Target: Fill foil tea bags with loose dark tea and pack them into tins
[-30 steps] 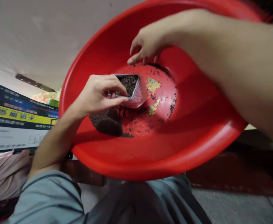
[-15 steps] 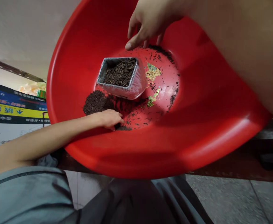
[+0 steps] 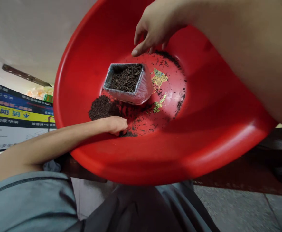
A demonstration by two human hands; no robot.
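Note:
My left hand (image 3: 118, 125) is low in the big red basin (image 3: 141, 154), its fingers curled closed beside a thin patch of dark shreds (image 3: 130, 133). What it holds, if anything, is hidden. Just behind it lies a heap of dark, loose material (image 3: 102, 107). A rectangular container lined with clear plastic (image 3: 143, 91) sits on the basin floor, tilted and filled with dark shreds (image 3: 126, 78). Above and beyond the container hovers my right hand (image 3: 145, 46), fingers apart and nothing between them.
More shreds (image 3: 179, 104) are scattered along the right side of the basin floor, around a printed pattern (image 3: 159, 78). Left of the basin are a printed box (image 3: 17, 114) and a dark strip with holes (image 3: 26, 75). My legs (image 3: 32, 203) are below the basin.
The view has shifted slightly, so the basin's left side appears farther right. My left hand's fingers have curled in more tightly. My right hand remains open above the basin.

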